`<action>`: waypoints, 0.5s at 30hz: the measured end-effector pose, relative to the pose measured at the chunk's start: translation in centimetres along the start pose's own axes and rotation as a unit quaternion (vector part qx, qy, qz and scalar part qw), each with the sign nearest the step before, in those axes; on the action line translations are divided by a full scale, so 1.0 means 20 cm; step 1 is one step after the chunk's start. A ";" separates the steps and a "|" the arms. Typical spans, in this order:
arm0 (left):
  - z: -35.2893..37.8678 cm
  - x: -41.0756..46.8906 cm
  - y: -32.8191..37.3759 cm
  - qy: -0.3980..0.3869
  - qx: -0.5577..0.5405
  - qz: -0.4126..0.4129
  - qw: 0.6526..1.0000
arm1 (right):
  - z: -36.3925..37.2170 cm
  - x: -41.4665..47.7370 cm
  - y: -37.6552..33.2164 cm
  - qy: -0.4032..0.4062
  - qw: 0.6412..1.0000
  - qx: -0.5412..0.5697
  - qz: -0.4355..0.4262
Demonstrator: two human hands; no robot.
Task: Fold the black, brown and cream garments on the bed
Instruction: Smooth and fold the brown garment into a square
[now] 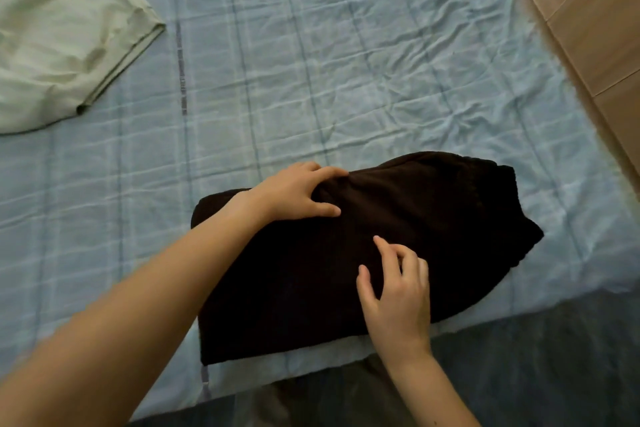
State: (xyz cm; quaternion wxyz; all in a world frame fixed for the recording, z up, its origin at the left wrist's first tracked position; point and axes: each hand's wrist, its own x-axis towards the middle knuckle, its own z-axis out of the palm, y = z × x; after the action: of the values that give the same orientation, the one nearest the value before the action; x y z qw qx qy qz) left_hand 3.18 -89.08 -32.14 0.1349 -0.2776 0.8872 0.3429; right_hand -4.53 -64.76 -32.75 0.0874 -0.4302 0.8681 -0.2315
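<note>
Nearest, at 5 o'clock: right hand (pixel 398 291), fingers loosely bent and apart, gripping nothing, over the dark brown garment (pixel 433 218); touching or hovering, cannot tell. Garment lying part-folded from 6 to 4 o'clock, near the front edge of the blue checked sheet (pixel 311 62). Just beyond, near centre: left hand (pixel 298 192), thumb and fingers pinching a bunched ridge at the garment's far edge. Far off at 10 o'clock: cream garment (pixel 62 45), rumpled, well apart. At 2 o'clock: wooden furniture (pixel 595 21) beside the sheet.

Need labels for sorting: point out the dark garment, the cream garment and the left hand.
dark garment (pixel 433 218), head view, top layer's middle.
cream garment (pixel 59 48), head view, its middle.
left hand (pixel 294 192), head view, its back.
</note>
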 end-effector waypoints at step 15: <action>-0.08 0.07 -0.25 -0.144 -0.073 0.094 0.982 | 0.27 -0.34 -0.31 0.124 0.884 0.144 0.428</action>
State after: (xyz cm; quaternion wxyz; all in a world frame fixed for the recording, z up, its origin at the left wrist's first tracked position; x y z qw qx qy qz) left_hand 4.81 -93.75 -34.31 0.2082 -0.1496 0.8531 0.4544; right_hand 5.91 -64.36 -34.96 0.1303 0.0327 0.9286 -0.3459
